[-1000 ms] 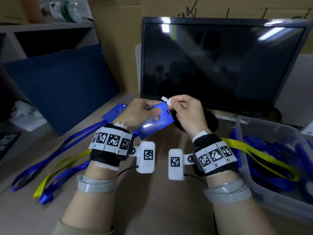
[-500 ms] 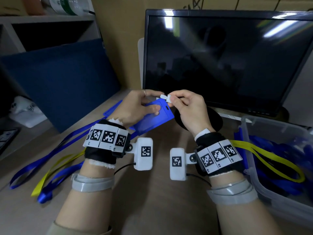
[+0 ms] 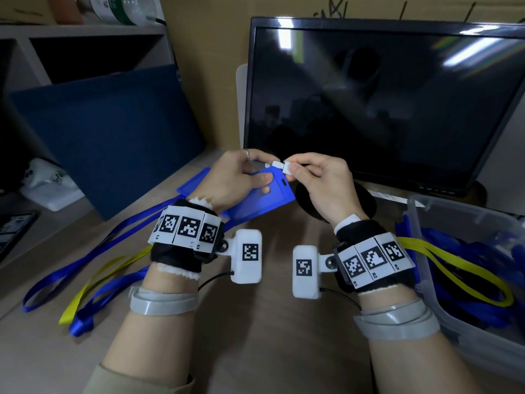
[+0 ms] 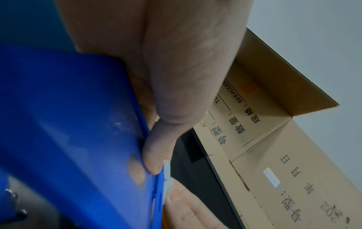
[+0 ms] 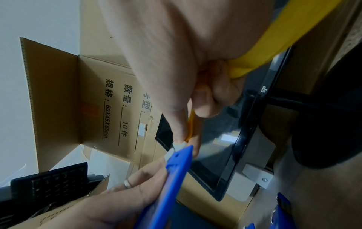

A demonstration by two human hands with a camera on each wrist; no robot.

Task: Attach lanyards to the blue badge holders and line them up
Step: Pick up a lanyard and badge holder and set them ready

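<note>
My left hand (image 3: 241, 177) holds a blue badge holder (image 3: 267, 200) above the desk, thumb on its face and fingers behind. The holder fills the lower left of the left wrist view (image 4: 68, 139). My right hand (image 3: 315, 177) pinches the white clip (image 3: 279, 166) of a yellow lanyard (image 3: 454, 265) right at the holder's slotted top edge. In the right wrist view the clip (image 5: 176, 147) touches the holder's edge (image 5: 176, 167). The yellow lanyard trails back under my right wrist into the bin. A second blue badge holder (image 3: 193, 183) lies on the desk behind my left hand.
Blue and yellow lanyards (image 3: 85, 268) lie spread on the desk at the left. A clear plastic bin (image 3: 443, 308) with more blue lanyards stands at the right. A dark monitor (image 3: 383, 103) stands just behind my hands, with cardboard boxes (image 4: 274, 139) behind it and a blue panel (image 3: 108, 137) at left.
Both hands have risen slightly with the holder. The white clip has stayed at the holder's top edge, turned a little more level.
</note>
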